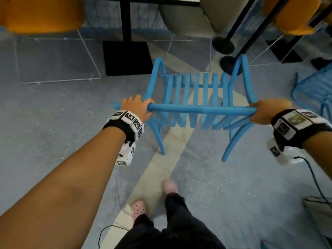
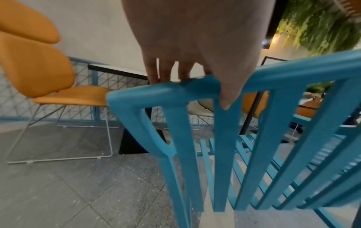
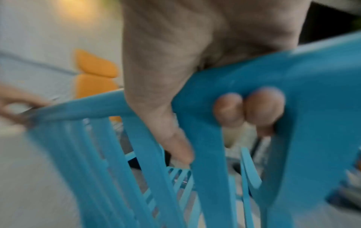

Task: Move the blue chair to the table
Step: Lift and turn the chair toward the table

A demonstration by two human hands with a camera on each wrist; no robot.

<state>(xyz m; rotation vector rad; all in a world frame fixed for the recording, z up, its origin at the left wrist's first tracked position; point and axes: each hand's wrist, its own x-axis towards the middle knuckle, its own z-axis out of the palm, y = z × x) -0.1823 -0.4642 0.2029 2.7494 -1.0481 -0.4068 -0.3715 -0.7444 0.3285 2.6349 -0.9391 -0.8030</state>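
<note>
The blue slatted chair (image 1: 197, 90) stands in front of me with its back toward me, in the middle of the head view. My left hand (image 1: 136, 106) grips the left end of its top rail (image 1: 201, 109), fingers over the far side. My right hand (image 1: 265, 110) grips the right end. The left wrist view shows the left hand (image 2: 195, 46) on the chair (image 2: 224, 138), thumb down over a slat. In the blurred right wrist view, the right hand (image 3: 195, 46) curls around the chair (image 3: 322, 92), fingertips (image 3: 248, 106) showing underneath. The table (image 1: 161, 0) is straight ahead, its black post (image 1: 125, 20) on a square base (image 1: 127, 58).
Orange chairs (image 1: 41, 15) (image 1: 296, 15) flank the table, with a grey chair (image 1: 188, 17) between them. Round black stand bases (image 1: 223, 44) sit just beyond the blue chair's right side. Another blue chair (image 1: 316, 90) is at the right edge. A cable (image 1: 312, 177) hangs from my right wrist.
</note>
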